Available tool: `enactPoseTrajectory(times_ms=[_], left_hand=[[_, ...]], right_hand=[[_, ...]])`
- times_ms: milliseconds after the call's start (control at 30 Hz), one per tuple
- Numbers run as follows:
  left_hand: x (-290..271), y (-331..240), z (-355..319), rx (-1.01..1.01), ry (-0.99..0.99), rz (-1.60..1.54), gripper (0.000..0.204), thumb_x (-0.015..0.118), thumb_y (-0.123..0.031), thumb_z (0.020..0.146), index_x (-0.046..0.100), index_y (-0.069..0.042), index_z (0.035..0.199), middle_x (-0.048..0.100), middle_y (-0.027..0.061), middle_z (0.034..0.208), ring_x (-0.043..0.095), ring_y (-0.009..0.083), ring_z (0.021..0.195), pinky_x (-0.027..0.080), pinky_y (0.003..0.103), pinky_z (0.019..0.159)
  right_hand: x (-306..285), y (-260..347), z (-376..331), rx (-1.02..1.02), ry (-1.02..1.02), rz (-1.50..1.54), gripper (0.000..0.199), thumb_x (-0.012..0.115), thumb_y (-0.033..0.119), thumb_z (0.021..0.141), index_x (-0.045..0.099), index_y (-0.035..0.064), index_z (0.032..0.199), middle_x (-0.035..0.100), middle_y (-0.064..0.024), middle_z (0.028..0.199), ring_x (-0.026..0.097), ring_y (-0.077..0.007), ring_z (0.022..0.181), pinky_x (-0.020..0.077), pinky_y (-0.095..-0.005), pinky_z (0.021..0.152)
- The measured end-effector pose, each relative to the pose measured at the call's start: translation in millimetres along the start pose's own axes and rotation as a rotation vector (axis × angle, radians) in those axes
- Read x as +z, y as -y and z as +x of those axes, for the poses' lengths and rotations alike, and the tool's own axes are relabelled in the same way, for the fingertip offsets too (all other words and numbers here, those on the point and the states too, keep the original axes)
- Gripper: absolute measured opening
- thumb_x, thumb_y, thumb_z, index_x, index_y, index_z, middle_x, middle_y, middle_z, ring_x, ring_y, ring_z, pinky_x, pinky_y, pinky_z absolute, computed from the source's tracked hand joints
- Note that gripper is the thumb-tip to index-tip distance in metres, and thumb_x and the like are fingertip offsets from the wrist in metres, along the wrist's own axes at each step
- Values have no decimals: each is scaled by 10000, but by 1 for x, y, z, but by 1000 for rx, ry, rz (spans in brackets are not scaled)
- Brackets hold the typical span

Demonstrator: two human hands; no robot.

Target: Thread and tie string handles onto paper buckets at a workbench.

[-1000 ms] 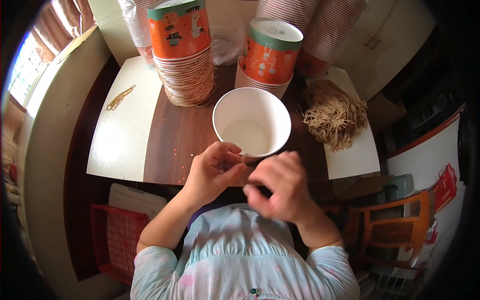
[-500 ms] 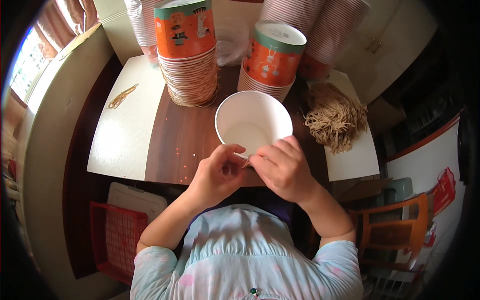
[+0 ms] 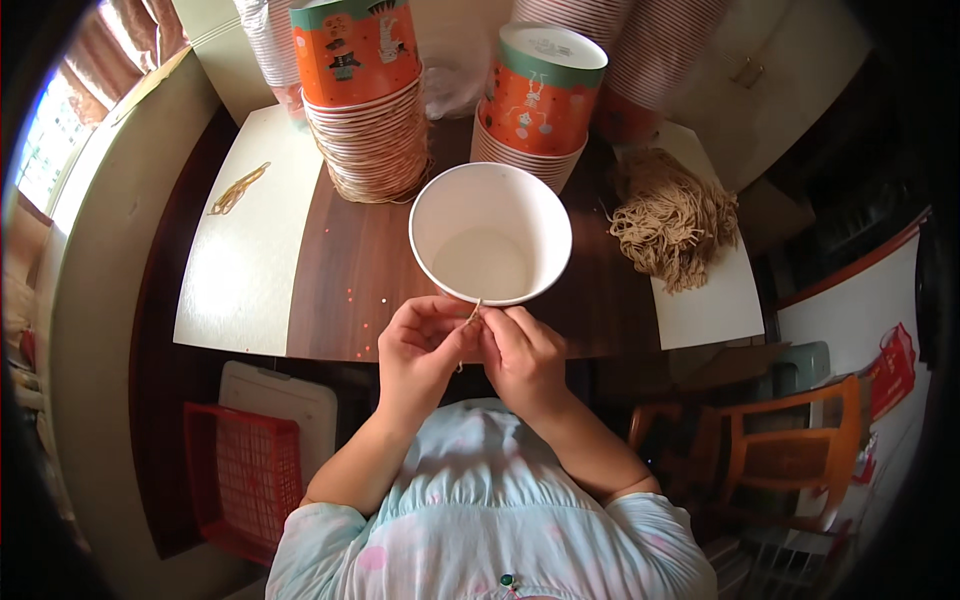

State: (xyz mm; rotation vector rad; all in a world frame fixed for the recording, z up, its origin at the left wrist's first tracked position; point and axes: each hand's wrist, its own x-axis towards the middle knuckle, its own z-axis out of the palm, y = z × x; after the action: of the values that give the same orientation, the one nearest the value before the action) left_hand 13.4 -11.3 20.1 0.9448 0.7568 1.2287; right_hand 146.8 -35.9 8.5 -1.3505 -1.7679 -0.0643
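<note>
A white paper bucket (image 3: 545, 235) stands with its open mouth toward me at the near middle of the table. Just at its near rim my left hand (image 3: 412, 355) pinches a thin tan cord (image 3: 475, 310). Close beside it, my right hand (image 3: 528, 358) is closed on the same cord, its fingertips by the rim. A short tail of cord hangs below the fingers. Whether the cord passes through the bucket's wall is hidden. To the right lies a tangled bundle of tan cords (image 3: 680, 225).
Behind the bucket are two stacks of orange and green buckets; the left stack (image 3: 365, 145) has cords round its rims, the right (image 3: 545, 95) stands nearer. Wrapped bucket stacks (image 3: 665, 50) lean farther back. A few cords (image 3: 240, 190) lie left. A red crate (image 3: 245, 470) sits below.
Both hands have drawn together in front of the bucket, the right one moving left and down off the rim. In the picture the bucket has shifted slightly left and up.
</note>
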Motion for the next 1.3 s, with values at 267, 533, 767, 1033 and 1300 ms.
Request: enactPoseTrajectory(times_ms=[267, 533, 767, 1033, 1300], left_hand=[[-20, 10, 4, -108, 47, -240, 177, 621, 29, 857, 509, 26, 994, 654, 108, 911, 653, 141, 779, 552, 242, 671], [-10, 8, -3, 110, -21, 27, 188, 627, 74, 840, 516, 23, 983, 648, 100, 938, 658, 141, 826, 549, 245, 725], [-15, 11, -3, 435, -24, 489, 144, 630, 85, 823, 589, 18, 943, 649, 75, 922, 618, 88, 740, 497, 208, 646], [-11, 11, -2, 702, -76, 825, 190, 669, 90, 756, 628, -2, 917, 651, 86, 895, 572, 69, 616, 453, 210, 505], [-15, 3, 2, 809, 14, 929, 174, 668, 93, 734, 657, 4, 883, 656, 129, 830, 661, 216, 705, 523, 275, 593]], right_hand=[[-5, 8, 12, 705, 222, 1154, 226, 516, 43, 909, 648, -57, 1063, 673, -79, 1023, 655, -166, 861, 552, -296, 788], [10, -1, 8, 1055, 234, 1658, 231, 539, 159, 929, 648, 5, 1063, 673, -66, 961, 639, -143, 868, 528, -326, 809], [9, 2, 6, 1086, 199, 1630, 222, 531, 145, 928, 656, 24, 1067, 671, -34, 986, 599, -96, 838, 485, -254, 761], [9, 15, 3, 1160, 90, 1517, 216, 546, 155, 921, 674, 46, 1057, 679, -24, 1033, 587, -69, 845, 450, -233, 736], [11, 11, 3, 1132, 125, 1422, 199, 568, 184, 909, 675, 68, 1031, 682, 1, 954, 572, -50, 790, 430, -215, 695]])
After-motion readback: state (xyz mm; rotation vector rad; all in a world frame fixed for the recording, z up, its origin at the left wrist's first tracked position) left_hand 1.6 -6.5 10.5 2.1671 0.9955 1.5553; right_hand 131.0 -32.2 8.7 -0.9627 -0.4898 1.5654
